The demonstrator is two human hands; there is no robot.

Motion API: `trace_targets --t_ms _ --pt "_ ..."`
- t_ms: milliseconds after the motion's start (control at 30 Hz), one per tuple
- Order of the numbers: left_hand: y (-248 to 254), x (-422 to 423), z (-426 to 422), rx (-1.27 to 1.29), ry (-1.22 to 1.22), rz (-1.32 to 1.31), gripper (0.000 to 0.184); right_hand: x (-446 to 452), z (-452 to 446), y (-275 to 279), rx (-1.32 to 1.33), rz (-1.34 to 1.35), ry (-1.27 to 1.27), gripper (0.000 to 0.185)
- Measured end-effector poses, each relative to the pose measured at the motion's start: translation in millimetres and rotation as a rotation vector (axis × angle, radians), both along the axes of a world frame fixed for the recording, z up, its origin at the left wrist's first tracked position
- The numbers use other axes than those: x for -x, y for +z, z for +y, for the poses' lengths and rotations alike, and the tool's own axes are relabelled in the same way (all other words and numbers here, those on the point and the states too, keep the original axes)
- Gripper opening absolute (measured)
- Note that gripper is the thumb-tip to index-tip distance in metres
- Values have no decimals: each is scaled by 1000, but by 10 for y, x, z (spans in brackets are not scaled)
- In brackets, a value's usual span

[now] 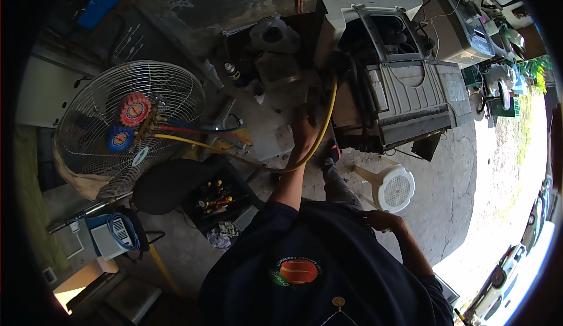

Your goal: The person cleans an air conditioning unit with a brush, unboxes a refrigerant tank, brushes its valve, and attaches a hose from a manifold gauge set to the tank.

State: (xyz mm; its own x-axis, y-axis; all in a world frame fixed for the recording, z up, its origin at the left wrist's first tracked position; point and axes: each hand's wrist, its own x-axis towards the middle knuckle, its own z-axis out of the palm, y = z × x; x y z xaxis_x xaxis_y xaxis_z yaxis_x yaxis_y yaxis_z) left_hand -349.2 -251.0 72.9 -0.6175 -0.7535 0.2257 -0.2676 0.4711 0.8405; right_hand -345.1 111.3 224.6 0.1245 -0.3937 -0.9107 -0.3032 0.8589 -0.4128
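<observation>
The yellow service hose (330,112) is strung from the manifold gauge set (145,127), in front of the cage of a large fan (88,106), across the line of the left forearm and up to the side of a bulky plastic-cased appliance (410,91), possibly an air-conditioning unit; its far end is lost in shadow there. From the manifold, a red hose (199,130) is also led off toward the dark floor area, where its end cannot be made out. The left hand (304,127) is extended low beside the yellow hose, but its fingers are too dim for it to be told whether anything is gripped. The right hand (380,220) is held back by the hip, well apart from the hoses, and its finger spread cannot be told either. A hose-handling or gauge-checking step is judged to be in hand, with the line apparently being tended rather than the dials being adjusted. For the next move, the hose would need to be kept free of the forearm, so that neither the manifold nor the far end is tugged. The screwdrivers (214,200) are left untouched in the black toolbox (246,200), below the manifold in the view.
</observation>
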Motion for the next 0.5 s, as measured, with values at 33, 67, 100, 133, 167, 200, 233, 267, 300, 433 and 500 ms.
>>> trace_targets --t_ms 33,67,100,133,167,200,233,267,300,433,500 --pt "-9 52 -28 18 -34 43 47 -11 -1 -81 -22 8 -15 42" --pt "27 105 -66 16 -33 45 47 -23 -2 -160 -45 16 -30 41" --pt "81 148 -103 57 -4 35 48 -54 11 -285 81 96 66 36" --pt "135 149 -108 98 25 21 49 -126 89 -436 142 130 116 35" --pt "101 115 -80 94 28 16 49 -200 167 -588 202 168 165 34" --pt "48 96 -74 205 184 -115 51 -295 350 -792 197 284 109 31" --pt "25 94 -86 317 342 -243 53 -337 467 -934 194 402 52 30" --pt "27 60 -82 319 346 -244 53 -339 440 -906 238 439 164 28" --pt "26 6 -70 262 280 -402 51 -354 425 -874 240 437 166 28" --pt "30 -78 -105 14 40 -594 34 -357 252 -645 230 459 82 23" --pt "-162 -100 -71 74 68 -456 29 -358 201 -531 198 388 102 24"
